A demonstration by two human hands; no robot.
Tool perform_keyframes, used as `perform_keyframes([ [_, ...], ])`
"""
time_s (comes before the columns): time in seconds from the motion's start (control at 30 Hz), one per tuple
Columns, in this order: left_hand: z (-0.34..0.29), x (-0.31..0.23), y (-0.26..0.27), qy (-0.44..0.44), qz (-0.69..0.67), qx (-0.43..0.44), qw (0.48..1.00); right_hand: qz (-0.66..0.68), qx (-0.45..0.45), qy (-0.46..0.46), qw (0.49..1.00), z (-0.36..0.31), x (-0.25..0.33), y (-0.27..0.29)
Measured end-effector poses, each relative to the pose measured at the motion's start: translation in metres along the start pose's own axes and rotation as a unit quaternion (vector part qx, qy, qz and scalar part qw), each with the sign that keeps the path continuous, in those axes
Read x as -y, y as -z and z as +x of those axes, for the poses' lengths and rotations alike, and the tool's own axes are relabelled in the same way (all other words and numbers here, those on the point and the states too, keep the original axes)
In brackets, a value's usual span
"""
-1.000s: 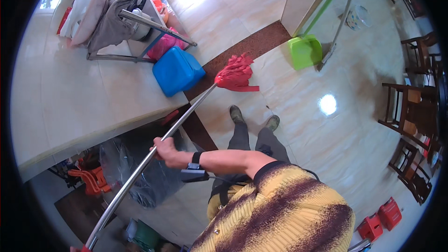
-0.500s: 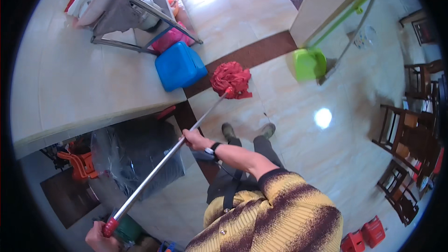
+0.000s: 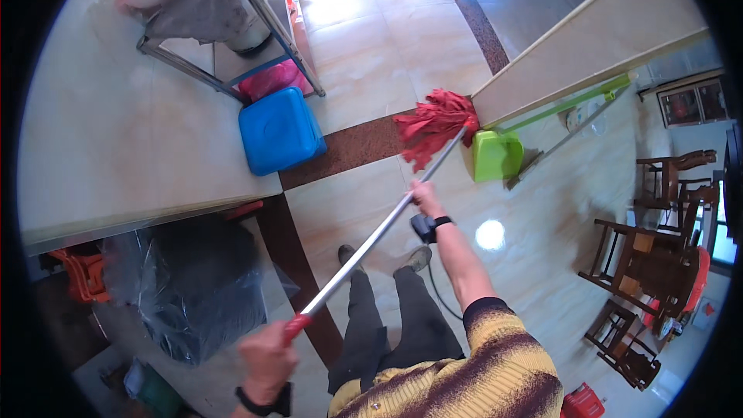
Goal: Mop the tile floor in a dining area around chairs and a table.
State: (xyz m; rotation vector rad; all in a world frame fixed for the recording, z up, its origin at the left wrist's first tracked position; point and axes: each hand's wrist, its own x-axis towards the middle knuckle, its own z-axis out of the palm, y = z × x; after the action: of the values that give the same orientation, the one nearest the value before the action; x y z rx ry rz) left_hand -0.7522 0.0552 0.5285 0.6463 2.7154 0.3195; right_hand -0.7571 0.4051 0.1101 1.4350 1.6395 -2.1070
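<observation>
A mop with a silver pole [image 3: 360, 248] slants across the middle of the view. My left hand [image 3: 267, 360] is closed round the red grip at its near end. Farther up the pole my right hand [image 3: 425, 198] is wrapped about the shaft. The red strip mop head [image 3: 433, 125] is on the dark brown floor band, fanned out to the left and touching or very near the wall end. Close to its right stands a lime green dustpan [image 3: 495, 159] with a long handle. A broom with a grey stick [image 3: 563, 133] leans beside the dustpan.
At the left, a blue plastic bin [image 3: 280, 130] stands by a metal rack [image 3: 190, 70] draped with grey cloth. A plastic-wrapped dark bulky thing [image 3: 193, 286] lies lower left. Wooden chairs [image 3: 635, 263] line the right side. A partition wall [image 3: 573, 39] runs upper right.
The mop head has swung right, from near the blue bin to the wall end by the dustpan. Both hands moved right with the pole, still gripping it. The whole view has shifted too.
</observation>
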Motion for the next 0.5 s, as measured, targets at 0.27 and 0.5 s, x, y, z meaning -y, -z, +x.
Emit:
perform_keyframes([
  [0.27,-0.031,0.079,0.004,-0.016,0.019,0.042,0.999,-0.138,0.003,-0.068,0.988,-0.036,-0.004,-0.066],
  [0.5,-0.134,0.127,0.126,0.133,0.194,0.069,0.969,-0.018,0.141,-0.122,0.982,-0.166,-0.018,-0.257],
])
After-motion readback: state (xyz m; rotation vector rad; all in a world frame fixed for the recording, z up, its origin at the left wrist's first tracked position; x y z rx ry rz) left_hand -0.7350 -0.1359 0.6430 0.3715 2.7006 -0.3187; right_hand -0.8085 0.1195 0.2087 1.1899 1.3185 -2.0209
